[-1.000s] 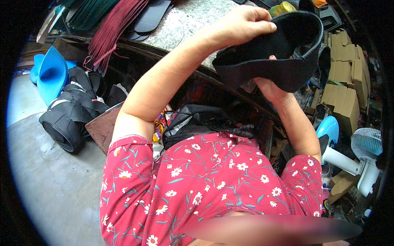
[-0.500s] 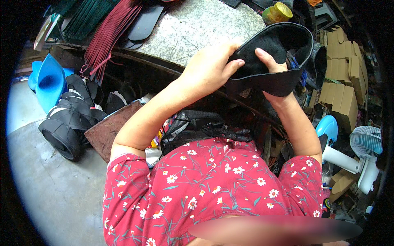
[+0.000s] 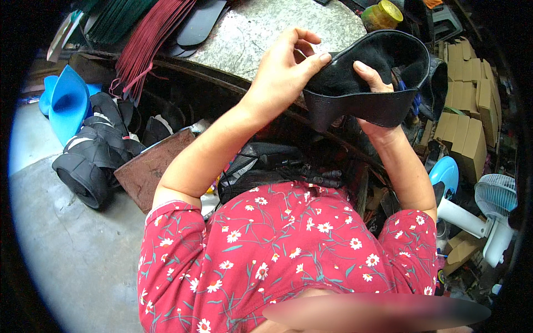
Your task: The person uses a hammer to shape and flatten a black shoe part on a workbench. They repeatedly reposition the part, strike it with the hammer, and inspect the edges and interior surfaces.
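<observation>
A black shoe upper [image 3: 361,104], curved into an open loop with a soft dark lining, is held up over the front edge of the worktable. My right hand [image 3: 383,125] grips it from below, with the thumb inside the loop and the other fingers mostly hidden behind the leather. At the upper's left end is my left hand [image 3: 283,72]. Its thumb tip meets the edge there, while the index and middle fingers are bent and raised apart from the thumb. Nothing shows between them.
The pale speckled tabletop [image 3: 244,39] carries dark red strips [image 3: 150,47], black soles [image 3: 201,25] and a yellow jar [image 3: 383,15]. Black shoe parts [image 3: 86,172] and blue foam pieces [image 3: 68,105] lie left, beside a brown board [image 3: 152,166]. Cardboard boxes [image 3: 463,133] and a fan [image 3: 494,194] stand right.
My left fingers have lifted off the upper's edge and spread from the thumb. The upper has turned slightly in my right hand, showing more of its outer side.
</observation>
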`<state>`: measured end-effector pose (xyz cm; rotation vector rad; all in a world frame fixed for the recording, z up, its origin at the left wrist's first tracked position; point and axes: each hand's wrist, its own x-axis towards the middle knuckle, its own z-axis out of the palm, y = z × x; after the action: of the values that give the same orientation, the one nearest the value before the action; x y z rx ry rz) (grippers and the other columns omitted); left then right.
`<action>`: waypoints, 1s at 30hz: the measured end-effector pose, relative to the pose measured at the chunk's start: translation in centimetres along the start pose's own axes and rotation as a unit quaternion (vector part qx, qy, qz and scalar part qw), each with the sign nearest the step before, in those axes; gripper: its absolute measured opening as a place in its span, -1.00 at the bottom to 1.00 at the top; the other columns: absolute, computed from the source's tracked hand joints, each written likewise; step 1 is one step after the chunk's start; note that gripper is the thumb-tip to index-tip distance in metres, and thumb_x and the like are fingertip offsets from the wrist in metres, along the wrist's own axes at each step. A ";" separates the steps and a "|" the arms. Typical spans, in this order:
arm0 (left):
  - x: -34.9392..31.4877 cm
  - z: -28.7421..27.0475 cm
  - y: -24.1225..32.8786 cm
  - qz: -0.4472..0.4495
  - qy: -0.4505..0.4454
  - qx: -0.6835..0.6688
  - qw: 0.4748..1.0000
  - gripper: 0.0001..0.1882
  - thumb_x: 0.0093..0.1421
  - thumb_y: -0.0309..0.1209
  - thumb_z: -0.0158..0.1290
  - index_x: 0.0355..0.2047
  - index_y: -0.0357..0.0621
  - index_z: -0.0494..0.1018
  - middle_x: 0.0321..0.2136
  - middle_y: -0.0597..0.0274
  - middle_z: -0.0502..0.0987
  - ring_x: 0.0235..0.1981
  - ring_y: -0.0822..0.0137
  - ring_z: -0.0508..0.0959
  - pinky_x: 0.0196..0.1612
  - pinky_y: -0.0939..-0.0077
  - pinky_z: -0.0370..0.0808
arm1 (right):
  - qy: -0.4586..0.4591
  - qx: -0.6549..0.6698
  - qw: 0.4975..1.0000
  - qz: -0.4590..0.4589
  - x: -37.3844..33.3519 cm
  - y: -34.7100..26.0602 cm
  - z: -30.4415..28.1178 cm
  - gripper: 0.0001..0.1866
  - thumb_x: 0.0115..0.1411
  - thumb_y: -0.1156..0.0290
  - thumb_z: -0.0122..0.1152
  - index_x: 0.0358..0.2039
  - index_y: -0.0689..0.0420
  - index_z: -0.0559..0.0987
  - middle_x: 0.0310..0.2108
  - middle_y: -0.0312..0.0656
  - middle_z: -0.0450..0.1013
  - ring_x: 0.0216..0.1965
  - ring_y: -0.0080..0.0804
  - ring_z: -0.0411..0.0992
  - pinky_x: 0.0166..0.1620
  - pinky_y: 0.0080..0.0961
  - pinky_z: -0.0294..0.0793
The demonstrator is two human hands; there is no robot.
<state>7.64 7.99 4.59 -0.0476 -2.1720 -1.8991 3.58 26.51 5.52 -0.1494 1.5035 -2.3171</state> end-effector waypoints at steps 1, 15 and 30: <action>-0.4 0.0 0.4 0.085 0.057 0.120 0.987 -0.79 0.19 -0.36 0.22 -0.20 -0.16 0.55 -0.42 0.34 0.58 -0.39 0.56 0.52 -0.34 0.63 0.46 | -0.004 0.002 1.000 -0.004 0.0 0.0 0.0 -0.78 0.18 0.42 0.23 -0.17 0.23 0.58 -0.27 -0.16 0.59 -0.26 -0.36 0.59 -0.14 -0.41 0.64; -1.2 -1.6 0.6 -0.162 -0.101 -0.051 0.980 -0.78 0.11 -0.38 0.28 -0.28 -0.24 0.60 -0.42 0.33 0.61 -0.40 0.57 0.52 -0.30 0.67 0.43 | -0.067 0.062 0.995 0.031 1.2 0.4 -0.6 -0.82 0.17 0.47 0.25 -0.22 0.22 0.58 -0.27 -0.15 0.59 -0.26 -0.34 0.60 -0.12 -0.38 0.65; -0.4 -0.5 -0.1 -0.147 -0.142 -0.213 0.955 -0.82 0.22 -0.29 0.11 -0.48 -0.06 0.47 -0.53 0.50 0.44 -0.48 0.61 0.40 -0.35 0.66 0.34 | -0.106 0.075 0.990 0.059 1.3 0.5 -0.7 -0.78 0.09 0.57 0.31 -0.21 0.20 0.58 -0.27 -0.16 0.59 -0.28 -0.32 0.59 -0.13 -0.35 0.65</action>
<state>8.05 7.56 4.46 -0.0853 -1.9738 -2.6536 2.28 26.43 4.60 -0.2515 1.1985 -2.2310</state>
